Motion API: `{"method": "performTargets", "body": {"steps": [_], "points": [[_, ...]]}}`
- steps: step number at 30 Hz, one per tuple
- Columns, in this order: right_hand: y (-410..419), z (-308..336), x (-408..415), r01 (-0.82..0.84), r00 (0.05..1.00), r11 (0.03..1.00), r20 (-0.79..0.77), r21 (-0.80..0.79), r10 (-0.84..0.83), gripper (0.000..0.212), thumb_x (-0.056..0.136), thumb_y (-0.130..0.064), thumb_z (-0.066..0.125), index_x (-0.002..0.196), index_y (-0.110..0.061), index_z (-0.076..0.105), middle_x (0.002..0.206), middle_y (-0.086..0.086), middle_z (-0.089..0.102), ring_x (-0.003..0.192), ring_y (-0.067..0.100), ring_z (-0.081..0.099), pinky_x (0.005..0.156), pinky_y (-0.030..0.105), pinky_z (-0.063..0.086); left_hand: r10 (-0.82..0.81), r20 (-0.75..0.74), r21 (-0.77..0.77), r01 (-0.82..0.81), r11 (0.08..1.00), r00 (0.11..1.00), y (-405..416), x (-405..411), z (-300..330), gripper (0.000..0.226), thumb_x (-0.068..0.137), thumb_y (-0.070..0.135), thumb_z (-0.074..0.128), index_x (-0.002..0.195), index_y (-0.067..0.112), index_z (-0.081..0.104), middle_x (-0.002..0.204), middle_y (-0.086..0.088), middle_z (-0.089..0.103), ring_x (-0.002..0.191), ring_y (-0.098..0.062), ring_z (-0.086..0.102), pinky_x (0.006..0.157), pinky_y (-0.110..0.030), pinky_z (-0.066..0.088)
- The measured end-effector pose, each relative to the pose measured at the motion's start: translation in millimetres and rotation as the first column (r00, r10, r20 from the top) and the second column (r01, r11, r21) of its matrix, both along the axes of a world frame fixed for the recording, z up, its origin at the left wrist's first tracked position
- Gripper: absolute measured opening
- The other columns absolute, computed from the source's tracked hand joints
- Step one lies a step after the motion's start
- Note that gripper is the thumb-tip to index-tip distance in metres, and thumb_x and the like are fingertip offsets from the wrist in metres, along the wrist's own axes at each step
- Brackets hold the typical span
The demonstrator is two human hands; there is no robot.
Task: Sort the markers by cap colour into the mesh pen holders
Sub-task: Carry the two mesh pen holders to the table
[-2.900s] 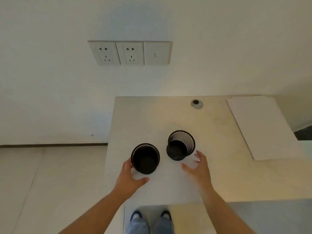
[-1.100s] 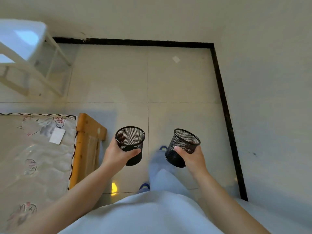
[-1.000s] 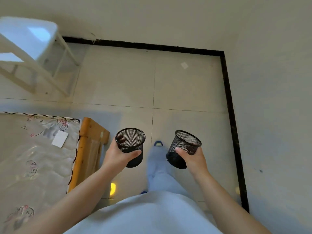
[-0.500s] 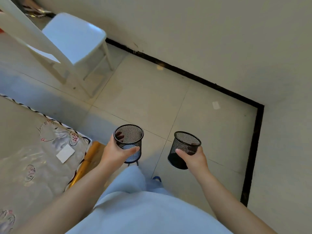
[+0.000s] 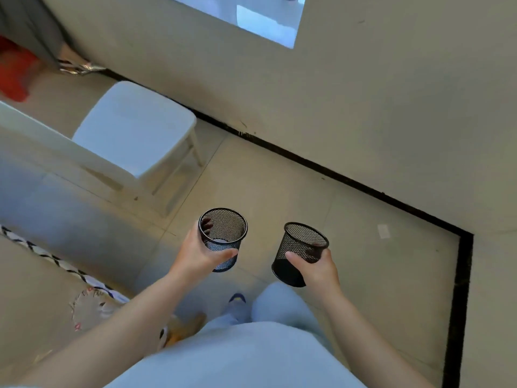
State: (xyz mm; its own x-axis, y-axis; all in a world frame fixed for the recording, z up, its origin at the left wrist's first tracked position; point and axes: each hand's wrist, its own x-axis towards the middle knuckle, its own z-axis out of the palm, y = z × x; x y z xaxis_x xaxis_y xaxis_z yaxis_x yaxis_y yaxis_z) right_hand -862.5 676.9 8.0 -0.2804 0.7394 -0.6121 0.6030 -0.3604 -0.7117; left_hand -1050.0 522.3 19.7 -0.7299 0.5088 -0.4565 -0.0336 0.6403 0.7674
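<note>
I carry two black mesh pen holders above the tiled floor. My left hand (image 5: 195,256) grips the left mesh holder (image 5: 223,233), thumb across its front and fingers seen through the mesh behind. My right hand (image 5: 316,268) grips the right mesh holder (image 5: 300,252), which tilts a little to the right. Both holders look empty. No markers are in view.
A white plastic chair (image 5: 134,127) stands ahead on the left. A bed with a patterned cover (image 5: 42,275) lies at the lower left. A wall with a black skirting line (image 5: 335,175) runs ahead and to the right. Something red (image 5: 14,71) sits at the far left.
I picked both holders up off the desk and turned away with them. Over the last second the view has swung left and I have stepped toward the chair; both grips are unchanged.
</note>
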Motion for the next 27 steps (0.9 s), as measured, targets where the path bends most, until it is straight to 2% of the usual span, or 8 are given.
{"method": "performTargets", "body": {"steps": [5, 8, 13, 16, 19, 21, 24, 27], "points": [[65, -2, -86, -0.055, 0.999, 0.998, 0.001, 0.012, 0.055, 0.052, 0.062, -0.036, 0.081, 0.102, -0.025, 0.048, 0.098, -0.008, 0.061, 0.09, 0.012, 0.058, 0.075, 0.023, 0.041, 0.054, 0.018, 0.023, -0.055, 0.998, 0.998, 61, -70, -2, 0.074, 0.056, 0.03, 0.087, 0.115, 0.032, 0.044, 0.118, 0.012, 0.051, 0.111, -0.008, 0.047, 0.099, -0.029, 0.037], [112, 0, -140, -0.109, 0.994, 0.994, -0.018, 0.023, 0.109, 0.054, 0.062, -0.037, 0.081, 0.106, -0.025, 0.051, 0.102, -0.007, 0.063, 0.093, 0.013, 0.059, 0.077, 0.024, 0.041, 0.103, 0.016, 0.018, -0.104, 0.994, 0.995, 99, -111, -1, 0.073, 0.056, 0.03, 0.087, 0.116, 0.03, 0.044, 0.116, 0.013, 0.052, 0.109, -0.007, 0.048, 0.095, -0.025, 0.035], [180, 6, -221, -0.218, 0.976, 0.975, -0.005, 0.048, 0.218, 0.058, 0.06, -0.034, 0.081, 0.109, -0.022, 0.052, 0.106, -0.003, 0.064, 0.098, 0.017, 0.06, 0.091, 0.036, 0.048, 0.188, 0.029, -0.001, -0.188, 0.982, 0.982, 155, -173, 3, 0.073, 0.057, 0.028, 0.087, 0.117, 0.027, 0.046, 0.113, 0.012, 0.054, 0.106, -0.007, 0.05, 0.091, -0.022, 0.034], [212, 8, -265, -0.275, 0.961, 0.96, 0.021, 0.046, 0.275, 0.054, 0.059, -0.035, 0.082, 0.102, -0.026, 0.05, 0.102, -0.006, 0.062, 0.094, 0.016, 0.059, 0.085, 0.032, 0.047, 0.247, 0.051, 0.032, -0.248, 0.968, 0.968, 184, -207, 3, 0.07, 0.058, 0.024, 0.087, 0.115, 0.028, 0.046, 0.108, 0.016, 0.054, 0.103, -0.005, 0.05, 0.086, -0.017, 0.034], [235, 9, -303, -0.3, 0.954, 0.953, 0.038, 0.036, 0.298, 0.055, 0.059, -0.037, 0.082, 0.1, -0.029, 0.047, 0.1, -0.008, 0.06, 0.092, 0.014, 0.057, 0.076, 0.025, 0.04, 0.273, 0.051, 0.042, -0.275, 0.961, 0.961, 206, -242, 5, 0.066, 0.058, 0.022, 0.087, 0.108, 0.031, 0.046, 0.1, 0.021, 0.053, 0.098, -0.004, 0.051, 0.076, -0.011, 0.034], [251, 6, -331, -0.308, 0.95, 0.951, 0.061, 0.028, 0.306, 0.057, 0.058, -0.04, 0.081, 0.103, -0.029, 0.048, 0.103, -0.008, 0.06, 0.094, 0.014, 0.057, 0.077, 0.025, 0.04, 0.268, 0.051, 0.038, -0.27, 0.962, 0.962, 219, -271, 3, 0.065, 0.057, 0.022, 0.087, 0.108, 0.031, 0.046, 0.103, 0.017, 0.055, 0.1, -0.005, 0.052, 0.079, -0.012, 0.036], [273, 5, -381, -0.278, 0.957, 0.959, 0.097, 0.046, 0.273, 0.061, 0.057, -0.043, 0.081, 0.107, -0.026, 0.05, 0.105, -0.007, 0.06, 0.096, 0.015, 0.057, 0.08, 0.026, 0.041, 0.233, 0.04, 0.033, -0.235, 0.972, 0.972, 239, -323, -1, 0.066, 0.057, 0.025, 0.087, 0.11, 0.03, 0.046, 0.109, 0.011, 0.056, 0.102, -0.008, 0.051, 0.089, -0.021, 0.036], [292, 8, -431, -0.213, 0.974, 0.975, 0.095, 0.062, 0.206, 0.061, 0.057, -0.044, 0.08, 0.107, -0.023, 0.051, 0.105, -0.006, 0.061, 0.096, 0.015, 0.057, 0.08, 0.026, 0.041, 0.183, 0.038, 0.01, -0.183, 0.983, 0.982, 259, -379, 0, 0.067, 0.056, 0.029, 0.087, 0.109, 0.03, 0.046, 0.108, 0.012, 0.056, 0.1, -0.007, 0.051, 0.085, -0.021, 0.035]]}}
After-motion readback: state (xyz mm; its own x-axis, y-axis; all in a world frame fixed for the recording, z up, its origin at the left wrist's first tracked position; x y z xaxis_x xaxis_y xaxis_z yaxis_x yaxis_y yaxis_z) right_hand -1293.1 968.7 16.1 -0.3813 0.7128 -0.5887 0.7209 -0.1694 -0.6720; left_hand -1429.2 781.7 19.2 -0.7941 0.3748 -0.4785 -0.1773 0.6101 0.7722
